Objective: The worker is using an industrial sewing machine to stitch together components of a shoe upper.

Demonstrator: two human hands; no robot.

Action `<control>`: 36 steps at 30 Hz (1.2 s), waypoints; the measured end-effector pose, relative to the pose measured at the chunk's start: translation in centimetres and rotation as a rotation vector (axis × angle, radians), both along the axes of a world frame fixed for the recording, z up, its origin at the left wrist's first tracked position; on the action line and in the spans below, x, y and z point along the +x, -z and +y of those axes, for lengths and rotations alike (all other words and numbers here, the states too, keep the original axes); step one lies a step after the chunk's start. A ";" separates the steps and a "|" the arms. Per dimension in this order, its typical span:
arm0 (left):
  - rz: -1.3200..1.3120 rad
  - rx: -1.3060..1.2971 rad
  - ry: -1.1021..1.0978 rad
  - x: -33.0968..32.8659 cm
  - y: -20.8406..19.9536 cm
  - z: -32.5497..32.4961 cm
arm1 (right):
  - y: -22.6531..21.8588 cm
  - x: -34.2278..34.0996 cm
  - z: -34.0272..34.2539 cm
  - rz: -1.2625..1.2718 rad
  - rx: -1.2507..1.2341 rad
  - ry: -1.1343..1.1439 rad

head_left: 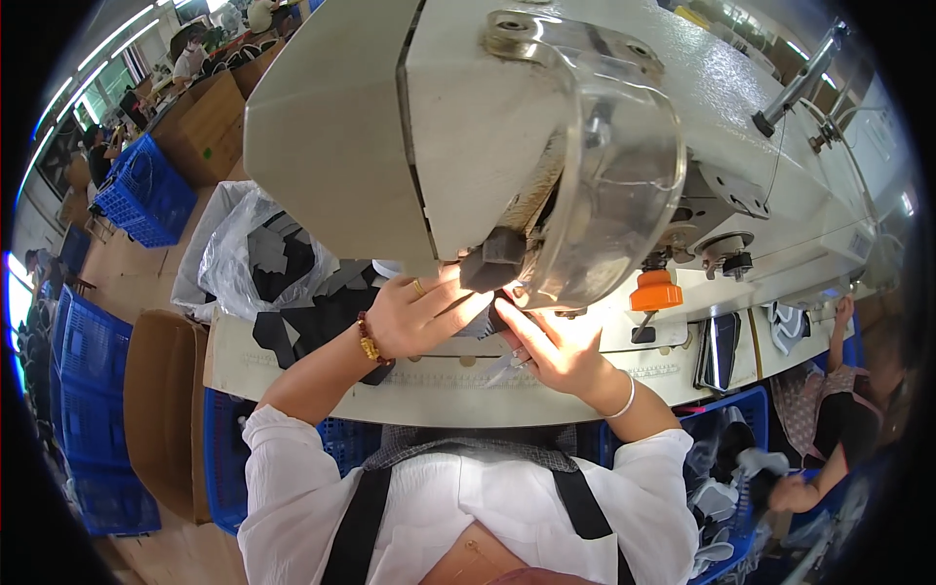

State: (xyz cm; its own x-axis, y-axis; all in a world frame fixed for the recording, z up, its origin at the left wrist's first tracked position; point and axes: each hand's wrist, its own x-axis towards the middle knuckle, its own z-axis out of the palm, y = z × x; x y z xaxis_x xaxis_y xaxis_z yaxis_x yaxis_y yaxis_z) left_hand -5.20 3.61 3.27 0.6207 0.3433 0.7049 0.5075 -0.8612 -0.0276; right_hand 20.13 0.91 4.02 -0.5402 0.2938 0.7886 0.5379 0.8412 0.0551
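Under the head of a large pale sewing machine point(336, 136), both my hands meet at a small dark piece of cloth point(478, 326). My left hand point(414, 314) lies palm down on it with fingers stretched; the machine covers some fingertips. From the other side my right hand point(561, 351) reaches in, its index finger straight against the cloth and its lower fingers curled. A pale, pointed strip point(502, 371) shows beside those curled fingers; its kind is unclear. Dark cut pieces point(317, 327) lie left of my left wrist. Bright light washes out the needle area.
A clear guard point(624, 185) and an orange knob point(655, 291) sit on the machine. Left are a plastic-lined bin point(219, 249) of scraps, a cardboard box point(166, 409) and blue crates point(93, 390). A person point(824, 419) works at right beside a blue basket point(760, 439).
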 end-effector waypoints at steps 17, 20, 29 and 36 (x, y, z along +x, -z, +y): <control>0.019 0.137 -0.172 0.5 0.9 -0.1 | 10.3 12.7 -5.7 -0.014 -0.658 0.904; 0.021 0.129 -0.127 0.3 1.7 0.6 | 10.0 13.7 -5.4 -0.068 -0.302 0.889; 0.020 0.157 -0.119 0.6 -1.4 -0.9 | -5.6 9.0 -6.2 -0.190 -0.138 0.126; -0.043 0.118 0.079 1.3 -3.6 -2.1 | -7.7 3.0 -2.6 -0.188 -0.177 -0.027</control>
